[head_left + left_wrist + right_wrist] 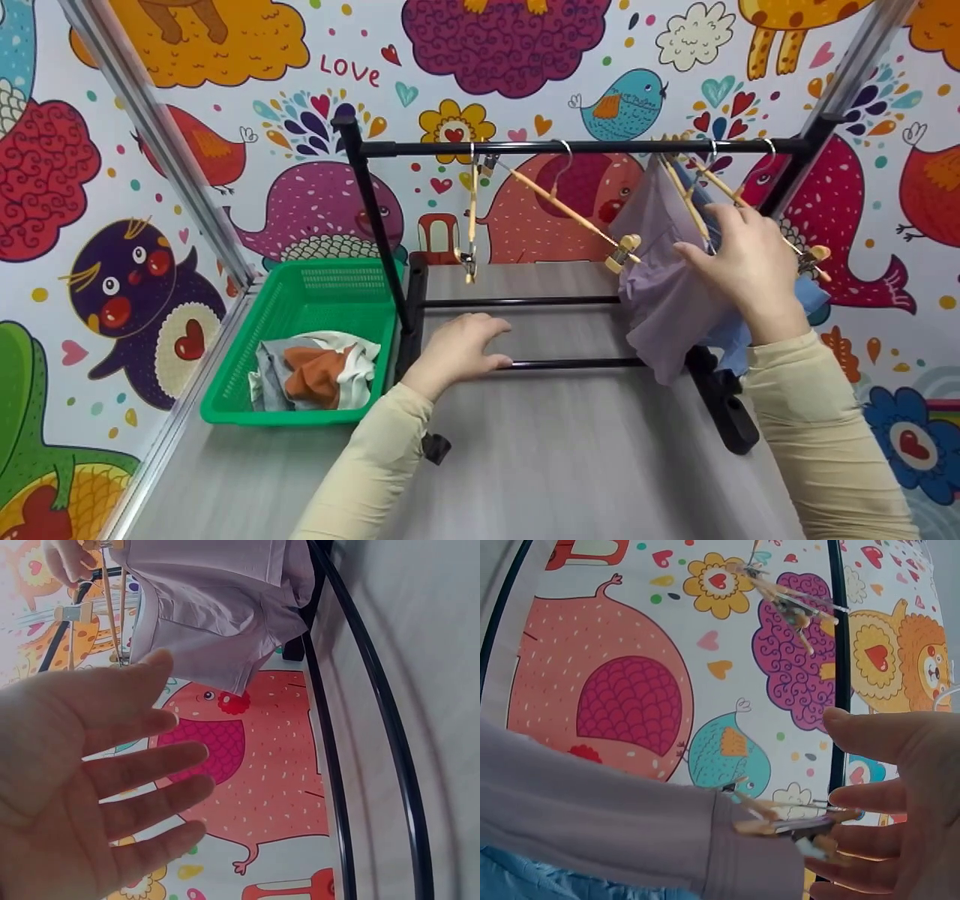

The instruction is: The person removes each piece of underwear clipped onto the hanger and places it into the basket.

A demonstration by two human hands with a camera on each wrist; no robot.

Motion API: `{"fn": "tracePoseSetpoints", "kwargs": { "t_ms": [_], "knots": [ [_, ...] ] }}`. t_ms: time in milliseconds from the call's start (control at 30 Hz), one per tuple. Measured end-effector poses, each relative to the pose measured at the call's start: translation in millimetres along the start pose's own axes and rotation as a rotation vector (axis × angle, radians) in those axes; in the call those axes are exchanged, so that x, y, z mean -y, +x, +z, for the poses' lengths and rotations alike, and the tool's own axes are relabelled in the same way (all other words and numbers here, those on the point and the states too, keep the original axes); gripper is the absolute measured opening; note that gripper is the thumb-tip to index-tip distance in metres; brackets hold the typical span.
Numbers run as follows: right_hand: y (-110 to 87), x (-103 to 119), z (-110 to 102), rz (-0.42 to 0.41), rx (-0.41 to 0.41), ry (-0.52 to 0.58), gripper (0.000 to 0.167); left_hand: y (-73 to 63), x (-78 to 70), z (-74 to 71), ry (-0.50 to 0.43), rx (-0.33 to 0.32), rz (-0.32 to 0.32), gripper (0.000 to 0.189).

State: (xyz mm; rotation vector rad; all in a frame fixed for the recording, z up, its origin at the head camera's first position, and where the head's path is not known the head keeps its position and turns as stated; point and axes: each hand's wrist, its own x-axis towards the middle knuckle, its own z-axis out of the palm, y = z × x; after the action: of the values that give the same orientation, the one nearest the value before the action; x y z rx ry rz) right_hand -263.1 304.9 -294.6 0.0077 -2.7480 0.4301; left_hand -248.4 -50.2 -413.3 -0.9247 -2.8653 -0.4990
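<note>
Lavender shorts (pixel 664 300) hang by clips from a wooden hanger at the right of the black rack's top bar (pixel 450 148). My right hand (pixel 750 259) is beside that hanger's near end, its fingers extended around the clip (pixel 810 832) without closing. Behind the shorts hangs a blue garment (pixel 735 349), mostly covered. My left hand (pixel 461 352) is held at the rack's left side, over the lower rail in the head view. Its fingers are spread, with nothing in the palm, in the left wrist view. Bare wooden clip hangers (pixel 562 202) hang left of the shorts.
A green basket (pixel 300 418) stands left of the rack, holding crumpled grey, rust-orange (pixel 319 375) and white cloth. Two black lower rails (pixel 570 364) join the rack's feet (pixel 724 412). A wall with cartoon animals stands behind the grey tabletop (pixel 555 450).
</note>
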Motion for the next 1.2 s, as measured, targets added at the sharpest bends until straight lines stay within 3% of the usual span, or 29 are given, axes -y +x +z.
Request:
{"fn": "tracePoseSetpoints", "kwargs": {
  "t_ms": [733, 1200],
  "knots": [
    [-2.9, -24.1, 9.4, 0.047, 0.114, 0.052, 0.077, 13.3, -11.5, -7.1, -0.018, 0.020, 0.010, 0.049],
    [-2.4, -32.1, 16.1, 0.066, 0.097, 0.043, 0.051, 21.1, -17.3, -11.4, -0.053, -0.007, 0.040, 0.046]
  ]
}}
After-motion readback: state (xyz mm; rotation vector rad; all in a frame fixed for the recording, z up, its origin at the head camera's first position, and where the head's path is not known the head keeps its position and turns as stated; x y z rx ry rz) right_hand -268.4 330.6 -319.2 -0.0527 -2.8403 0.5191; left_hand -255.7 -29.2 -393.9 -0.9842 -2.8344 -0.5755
